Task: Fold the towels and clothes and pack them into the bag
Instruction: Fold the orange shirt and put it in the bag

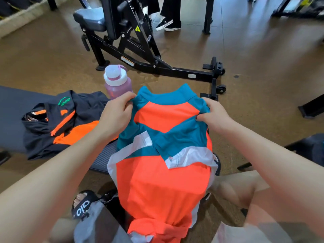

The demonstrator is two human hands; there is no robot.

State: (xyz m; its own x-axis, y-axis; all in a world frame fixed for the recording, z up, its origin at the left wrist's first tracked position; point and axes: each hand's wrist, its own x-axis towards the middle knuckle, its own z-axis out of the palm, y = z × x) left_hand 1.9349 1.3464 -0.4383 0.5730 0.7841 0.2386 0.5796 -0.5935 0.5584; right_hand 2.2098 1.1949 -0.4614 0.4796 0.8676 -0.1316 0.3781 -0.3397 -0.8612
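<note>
Both hands, left hand (115,111) and right hand (213,114), pinch the shoulders of the orange-and-teal shirt (164,155) hanging at centre frame, its sleeves crossed inward; keeping the shoulders level should square the fold, the black-and-orange jacket (57,123) waiting at 9 o'clock.

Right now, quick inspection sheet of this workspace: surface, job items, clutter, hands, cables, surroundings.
Surface: dark padded bench over a brown floor.
Job's things: orange and teal shirt held up by its shoulders, sleeves folded across; black and orange jacket lies unfolded on the bench. No bag clearly seen.
Clutter: pink water bottle standing beyond the bench.
Grippers: left hand and right hand each pinch the shirt.
Cables: nothing seen.
Surroundings: black gym machine; another person's sneakers behind it.
</note>
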